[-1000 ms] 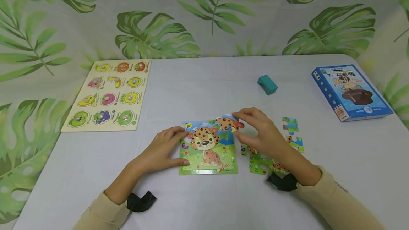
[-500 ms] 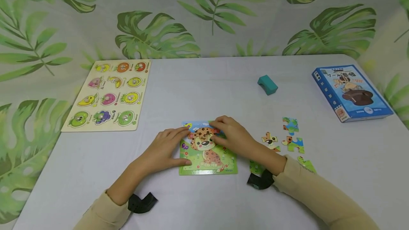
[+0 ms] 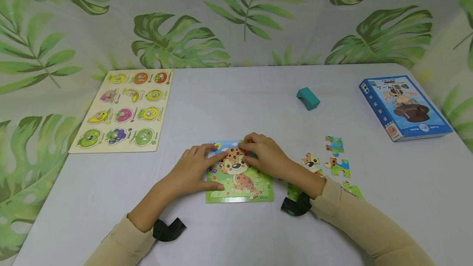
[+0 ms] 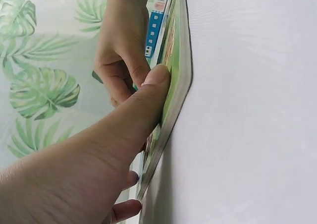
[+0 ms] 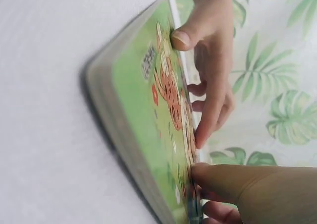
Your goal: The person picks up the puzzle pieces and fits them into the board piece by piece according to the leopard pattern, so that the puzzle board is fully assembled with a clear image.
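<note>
A square leopard jigsaw board (image 3: 240, 200) lies flat on the table. My left hand (image 3: 190, 171) rests over its left side, thumb on the lower left of the picture and index fingertip touching the leopard's head. With thumb and index finger my right hand (image 3: 269, 157) pinches a spotted puzzle piece (image 3: 232, 153) against the upper part of the board; its right side is hidden by the fingers. In the right wrist view both hands' fingertips meet close together on the board (image 5: 133, 95). The left wrist view shows the left thumb (image 4: 157, 75) on the board's face.
Several loose jigsaw pieces (image 3: 338, 166) lie right of the board, some under the right forearm. A fruit knob puzzle (image 3: 162, 114) stands at the back left. A teal arched block (image 3: 308, 98) and a blue box (image 3: 410, 108) lie toward the back right.
My right hand has carried the spotted piece leftward from the board's upper right corner onto the leopard's head. The left index finger has shifted right, onto the head.
</note>
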